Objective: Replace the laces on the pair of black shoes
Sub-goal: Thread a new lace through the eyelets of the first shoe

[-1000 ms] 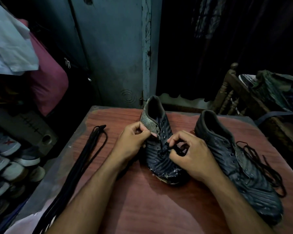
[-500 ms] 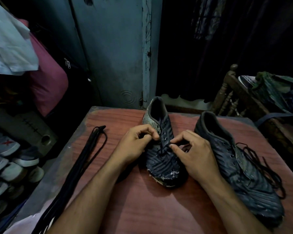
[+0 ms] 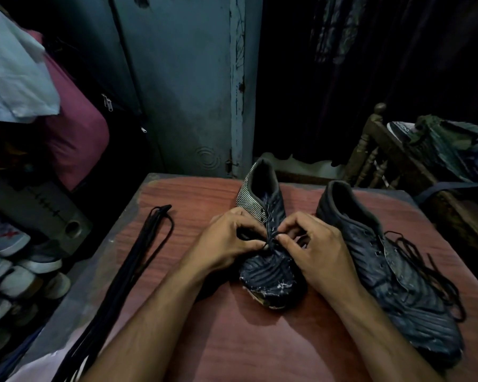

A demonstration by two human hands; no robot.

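Head view: both hands, left (image 3: 226, 244) and right (image 3: 312, 252), pinch a lace (image 3: 268, 242) with curled fingers over the shoe (image 3: 265, 260), toe toward the person, heel away, on the bench (image 3: 232, 340).

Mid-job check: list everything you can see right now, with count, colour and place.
shoe in hand: one, black, table centre, toe toward the camera
other shoe: one, black, table right
loose lace: one, black, tangled on and beside the other shoe
lace bundle: one bundle, black, table left
lace being worked: one, black, on the shoe in hand
table: one, reddish brown
stacked shoes: several, pale, far left
chair: one, wooden, right rear
left hand: pinches the lace
right hand: pinches the lace
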